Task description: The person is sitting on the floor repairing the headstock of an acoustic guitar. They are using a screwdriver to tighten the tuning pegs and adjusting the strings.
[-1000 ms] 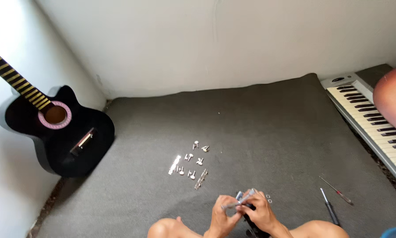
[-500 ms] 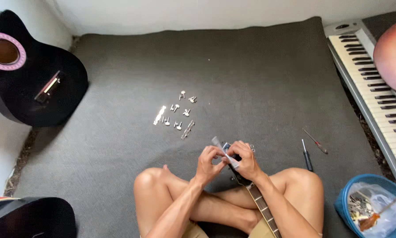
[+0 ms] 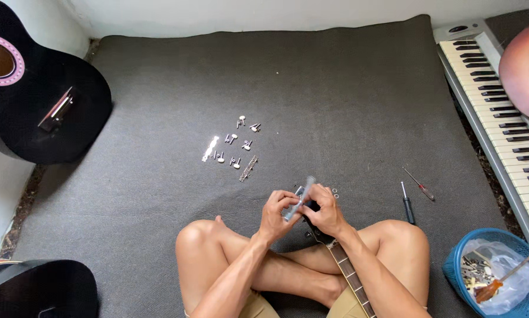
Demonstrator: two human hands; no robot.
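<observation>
Two hands are meeting over the lap: left hand [image 3: 278,213] and right hand [image 3: 324,211] are both pinching a small clear strip [image 3: 300,197], fingers closed narrow on it, the strip tilting up and away from the body. Directly beneath, the headstock [image 3: 312,227] of a guitar neck [image 3: 350,280] is lying across the crossed legs. Small rings [image 3: 334,191] are lying on the mat just beyond the right hand. Loose tuning pegs [image 3: 233,147] are lying scattered on the grey mat [image 3: 347,94] ahead, well apart from the hands. Two screwdrivers [image 3: 412,197] are lying to the right. A blue basket [image 3: 456,268] is sitting at lower right, a keyboard [image 3: 500,112] is running along the right edge, and a black guitar [image 3: 46,112] is resting at far left.
</observation>
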